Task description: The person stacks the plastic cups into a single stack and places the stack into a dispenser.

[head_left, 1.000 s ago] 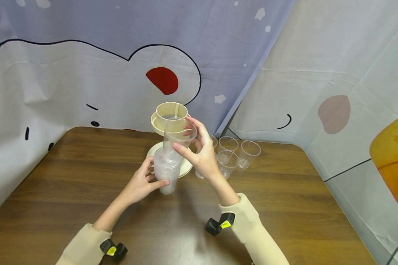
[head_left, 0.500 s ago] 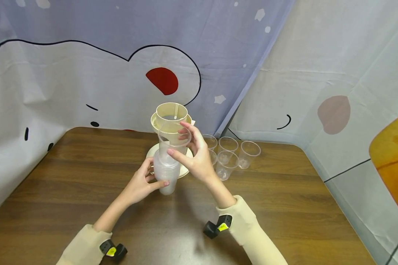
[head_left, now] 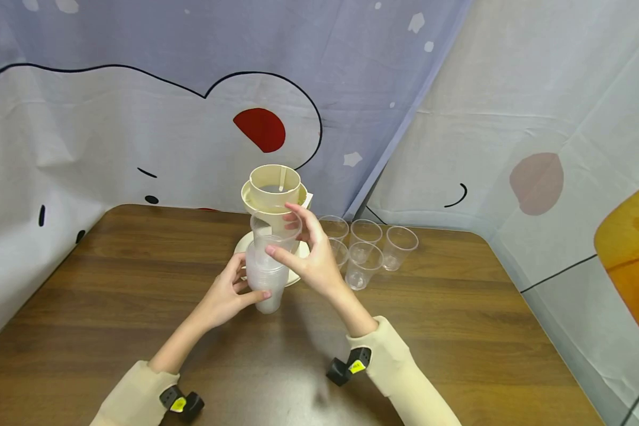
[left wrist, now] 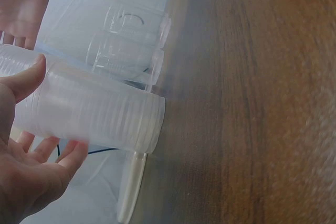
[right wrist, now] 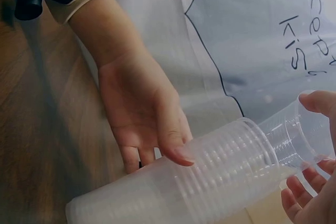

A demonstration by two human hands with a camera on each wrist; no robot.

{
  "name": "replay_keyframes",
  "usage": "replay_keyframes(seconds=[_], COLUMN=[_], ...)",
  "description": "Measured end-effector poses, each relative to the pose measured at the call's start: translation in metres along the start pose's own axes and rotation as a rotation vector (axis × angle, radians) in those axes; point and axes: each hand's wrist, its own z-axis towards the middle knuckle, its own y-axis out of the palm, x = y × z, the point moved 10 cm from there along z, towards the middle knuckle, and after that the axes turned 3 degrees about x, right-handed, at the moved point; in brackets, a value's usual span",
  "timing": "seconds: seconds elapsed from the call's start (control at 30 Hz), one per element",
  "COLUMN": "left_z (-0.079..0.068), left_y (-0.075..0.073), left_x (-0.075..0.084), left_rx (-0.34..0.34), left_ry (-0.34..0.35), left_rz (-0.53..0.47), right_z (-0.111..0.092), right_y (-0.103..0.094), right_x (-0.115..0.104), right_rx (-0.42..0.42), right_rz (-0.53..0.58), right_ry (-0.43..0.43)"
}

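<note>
My left hand (head_left: 226, 296) grips a tall stack of nested clear plastic cups (head_left: 268, 278), thumb in front and fingers behind. The stack stands upright at the table's middle. Above it, my right hand (head_left: 318, 257) holds one clear plastic cup (right wrist: 289, 132) between thumb and fingers. That cup's lower part sits inside the stack's mouth, while its wide upper part stands out above the stack's rim. In the left wrist view the stack's bottom end (left wrist: 155, 124) is right at the tabletop.
Just behind the stack stands a cream-coloured holder (head_left: 274, 177) with a ring-shaped top and round base. Several single clear cups (head_left: 364, 269) stand upright on the wooden table (head_left: 447, 331) to the right. A printed curtain (head_left: 191, 136) hangs behind the table's far edge.
My right hand has brought its cup down and left, deeper into the stack's mouth. The left hand and the stack have stayed in place.
</note>
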Motion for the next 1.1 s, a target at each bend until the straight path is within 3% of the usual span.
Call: replay_keyframes(seconds=[0.53, 1.1], left_z=[0.0, 0.001], left_y=[0.001, 0.001], left_x=[0.001, -0.001], left_rx=[-0.002, 0.0], left_ry=[0.01, 0.013], left_rz=[-0.001, -0.014], right_z=[-0.008, -0.014], right_y=[0.005, 0.011], right_x=[0.013, 0.021], right_rx=[-0.028, -0.055], right_rz=[-0.046, -0.07], right_ry=[0.051, 0.043])
